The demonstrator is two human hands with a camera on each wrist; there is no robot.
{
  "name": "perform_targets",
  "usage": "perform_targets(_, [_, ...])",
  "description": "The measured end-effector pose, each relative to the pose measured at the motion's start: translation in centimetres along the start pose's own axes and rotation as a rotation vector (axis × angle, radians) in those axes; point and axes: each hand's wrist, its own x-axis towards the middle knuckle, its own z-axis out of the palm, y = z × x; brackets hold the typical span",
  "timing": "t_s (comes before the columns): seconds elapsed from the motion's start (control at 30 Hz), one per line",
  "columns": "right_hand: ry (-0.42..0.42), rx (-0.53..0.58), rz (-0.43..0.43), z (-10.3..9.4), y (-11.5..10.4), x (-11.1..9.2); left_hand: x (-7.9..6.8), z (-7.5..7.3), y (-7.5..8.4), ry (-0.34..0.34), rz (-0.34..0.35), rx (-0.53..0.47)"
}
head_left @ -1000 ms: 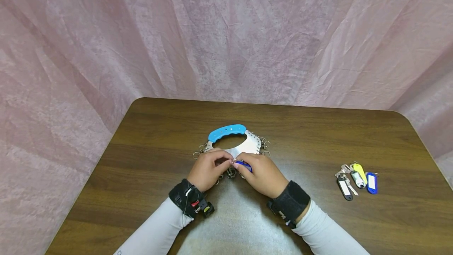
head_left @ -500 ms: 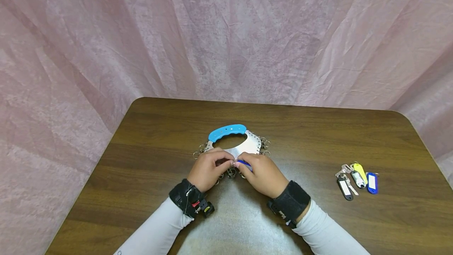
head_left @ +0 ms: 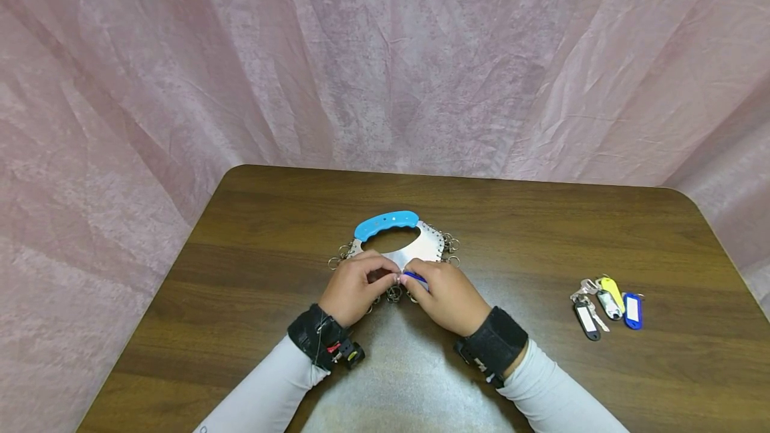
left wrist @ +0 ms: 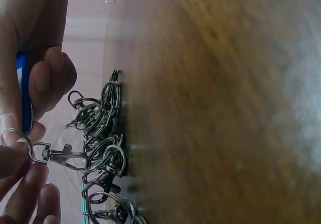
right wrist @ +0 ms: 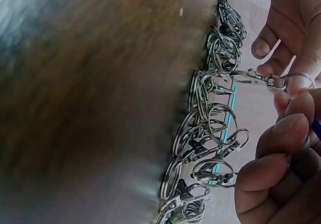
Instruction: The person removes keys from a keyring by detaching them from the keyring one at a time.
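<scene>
A metal key-holder plate [head_left: 428, 242] with a light blue grip [head_left: 386, 224] lies on the table, its edge lined with snap hooks and split rings. Just over its near edge, my left hand [head_left: 355, 287] pinches a split ring [left wrist: 31, 142] that hangs from one swivel snap hook [left wrist: 65, 156]. My right hand [head_left: 450, 296] holds a blue key tag [left wrist: 24, 93] between thumb and fingers, its end right at that ring. Fingertips of both hands meet there and partly hide the joint between tag and ring. Other snap hooks [right wrist: 198, 148] hang in a row below the fingers.
To the right on the brown table [head_left: 289, 219] lies a small group of keys with tags: a yellow tag [head_left: 610, 291], a blue-and-white tag [head_left: 632, 311], a black tag [head_left: 586, 321] and a pale one. A pink curtain [head_left: 385, 65] hangs behind the table's far edge.
Both hands stay in nearly the same place. The pinched fingertips have shifted very slightly to the right, and less of the blue tag shows beside the right fingers.
</scene>
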Motion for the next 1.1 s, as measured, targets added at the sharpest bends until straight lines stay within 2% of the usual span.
perform_targets(0.37, [0.027, 0.052, -0.044, 0.18, 0.11, 0.05, 0.02, 0.22, -0.34, -0.013, -0.09, -0.014])
perform_targets(0.7, [0.021, 0.064, -0.093, 0.07, 0.21, 0.1, -0.02, 0.29, -0.55, -0.018, -0.12, -0.018])
perform_targets(1.1, [0.025, 0.033, -0.085, 0.07, 0.14, 0.1, -0.06, 0.16, -0.44, -0.013, -0.061, 0.016])
